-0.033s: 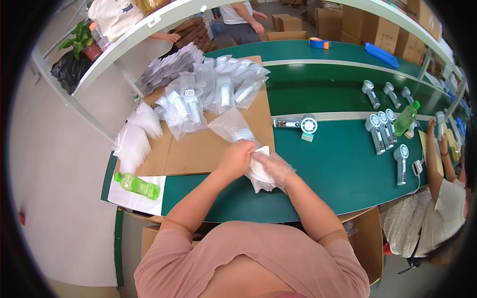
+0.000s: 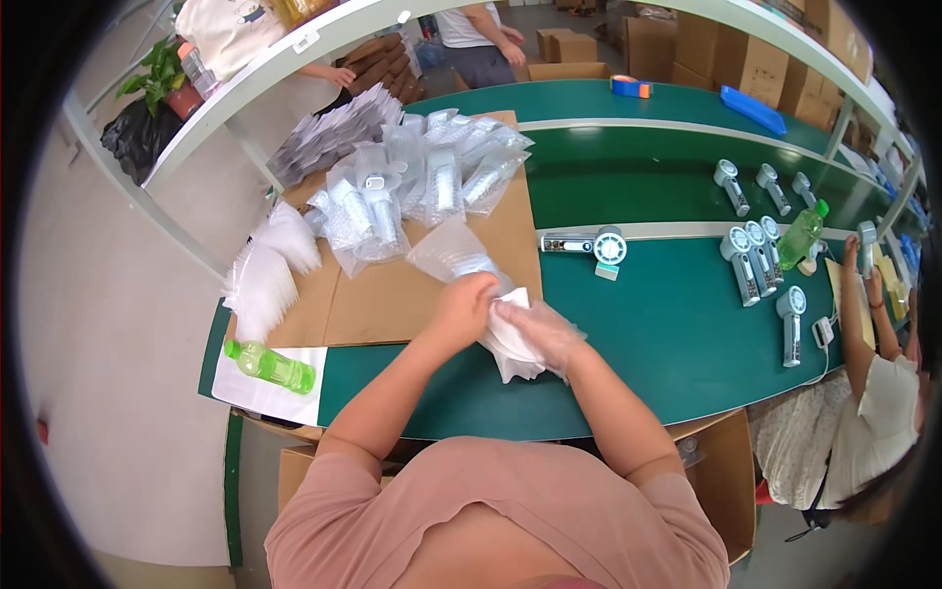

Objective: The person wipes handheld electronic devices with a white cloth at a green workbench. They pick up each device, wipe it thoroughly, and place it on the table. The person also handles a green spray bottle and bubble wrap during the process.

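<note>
My left hand [image 2: 466,309] is closed around a clear bubble-wrap bag [image 2: 449,245], whose open-looking end points away from me over the cardboard. Something pale shows inside it, mostly covered by the fingers. Pressed close beside it, my right hand [image 2: 548,336], in a thin clear plastic glove, grips a crumpled white cloth [image 2: 510,348] against the bag. Just beyond the right hand, a pale blue handheld fan [image 2: 606,245] lies on the green table. Several filled bubble-wrap bags [image 2: 358,211] are heaped on the flat cardboard [image 2: 392,304] farther off.
White foam-like sleeves [image 2: 260,285] and a green bottle [image 2: 270,367] are at left. A stack of grey-white bags [image 2: 339,133] stands behind the heap. More handheld fans [image 2: 751,265] and another green bottle [image 2: 805,236] are at right, where a co-worker [image 2: 863,393] holds a fan.
Both hands have shifted very slightly left, with the bag and the cloth. Their hold looks the same.
</note>
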`<state>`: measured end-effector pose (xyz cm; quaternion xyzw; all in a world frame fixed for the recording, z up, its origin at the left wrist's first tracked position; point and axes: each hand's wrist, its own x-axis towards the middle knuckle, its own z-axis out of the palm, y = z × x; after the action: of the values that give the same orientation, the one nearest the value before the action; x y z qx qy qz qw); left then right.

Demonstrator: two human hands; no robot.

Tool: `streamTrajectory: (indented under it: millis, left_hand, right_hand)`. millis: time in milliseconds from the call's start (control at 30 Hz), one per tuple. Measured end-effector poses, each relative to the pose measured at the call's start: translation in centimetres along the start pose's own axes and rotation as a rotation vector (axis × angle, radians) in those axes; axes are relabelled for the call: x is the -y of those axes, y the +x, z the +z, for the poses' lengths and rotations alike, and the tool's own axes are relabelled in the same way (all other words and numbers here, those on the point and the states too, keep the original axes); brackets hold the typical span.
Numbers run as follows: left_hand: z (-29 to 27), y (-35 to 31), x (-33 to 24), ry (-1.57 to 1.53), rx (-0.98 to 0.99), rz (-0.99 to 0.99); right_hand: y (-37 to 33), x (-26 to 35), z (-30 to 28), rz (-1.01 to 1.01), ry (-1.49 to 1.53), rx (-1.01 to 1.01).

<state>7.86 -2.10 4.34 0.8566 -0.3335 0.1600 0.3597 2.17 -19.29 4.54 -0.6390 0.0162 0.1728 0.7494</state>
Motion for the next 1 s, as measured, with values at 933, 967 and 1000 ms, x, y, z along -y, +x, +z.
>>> streamTrajectory:
  millis: [933,967,1000]
  left_hand:
    - [-10.7,10.7,-1.9,0.073,0.245,-0.081]
    - [-11.1,11.9,-1.0,0.184,0.118,-0.048]
    - [-11.7,13.6,-0.3,0.316,-0.024,-0.028]
  right_hand:
    - [-5.0,3.5,-0.2,-0.587,0.114,-0.167]
    - [-5.4,3.7,-0.1,-0.469,0.325,-0.189]
    - [-5.7,4.0,-0.7,-0.456,0.393,-0.198]
